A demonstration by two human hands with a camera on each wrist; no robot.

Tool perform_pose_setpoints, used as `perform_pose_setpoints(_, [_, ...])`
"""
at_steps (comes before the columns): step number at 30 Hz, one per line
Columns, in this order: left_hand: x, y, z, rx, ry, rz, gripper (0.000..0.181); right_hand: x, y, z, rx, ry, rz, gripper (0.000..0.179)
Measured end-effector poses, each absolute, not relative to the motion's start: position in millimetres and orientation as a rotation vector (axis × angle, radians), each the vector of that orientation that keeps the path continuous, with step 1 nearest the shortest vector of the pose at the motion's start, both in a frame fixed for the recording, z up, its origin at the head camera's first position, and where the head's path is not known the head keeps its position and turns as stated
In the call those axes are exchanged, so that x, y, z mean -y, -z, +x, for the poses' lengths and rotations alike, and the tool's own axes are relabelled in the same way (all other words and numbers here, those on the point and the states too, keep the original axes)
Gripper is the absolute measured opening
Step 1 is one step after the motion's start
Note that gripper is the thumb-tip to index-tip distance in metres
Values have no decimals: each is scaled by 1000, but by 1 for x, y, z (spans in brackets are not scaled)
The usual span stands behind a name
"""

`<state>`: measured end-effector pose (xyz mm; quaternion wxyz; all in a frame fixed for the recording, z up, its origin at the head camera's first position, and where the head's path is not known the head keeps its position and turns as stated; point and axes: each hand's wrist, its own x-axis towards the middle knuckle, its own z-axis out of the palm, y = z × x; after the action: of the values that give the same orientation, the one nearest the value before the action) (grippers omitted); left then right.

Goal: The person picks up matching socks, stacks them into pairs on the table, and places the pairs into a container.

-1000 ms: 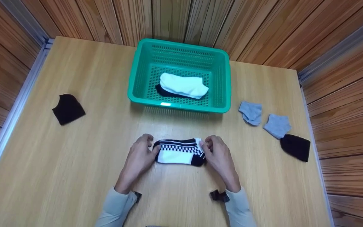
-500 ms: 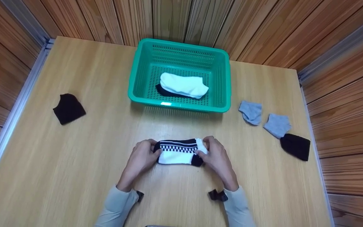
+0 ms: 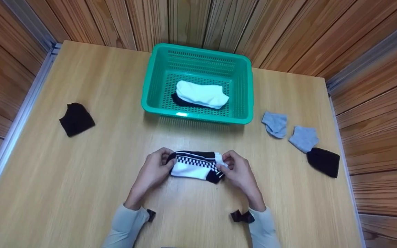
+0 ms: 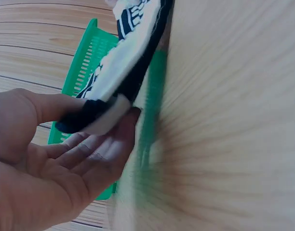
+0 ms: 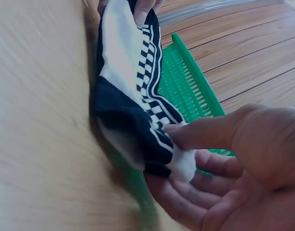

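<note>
Taking the checkered sock (image 3: 190, 169) as the middle of the dial, I'm seeing a lone black sock (image 3: 77, 120) lying out at ten o'clock on the wooden table (image 3: 115, 110). At nine, the left hand (image 3: 153, 169) is pinching the checkered sock's black toe between thumb and fingers. The sock itself is stretching sideways between both hands. At twelve, a green basket (image 3: 196, 118) is standing, with a white sock (image 3: 202, 94) lying partly over something black (image 3: 180, 100). At three, the right hand (image 3: 240, 172) is pinching the white cuff. Farther right, one grey sock (image 3: 275, 124) is lying at two, another grey sock (image 3: 303, 138) is sitting between two and three, touching a second black sock (image 3: 323, 162) at three.
</note>
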<state>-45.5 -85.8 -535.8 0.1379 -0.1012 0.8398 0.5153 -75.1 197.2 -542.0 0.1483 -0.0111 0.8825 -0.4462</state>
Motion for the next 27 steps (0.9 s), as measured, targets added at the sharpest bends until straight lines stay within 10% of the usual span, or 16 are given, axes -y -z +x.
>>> perform_pose_setpoints(27, [100,510,-76,-2495,-1482,-162,26,-217,519,-95,-2321,1627,-147,30])
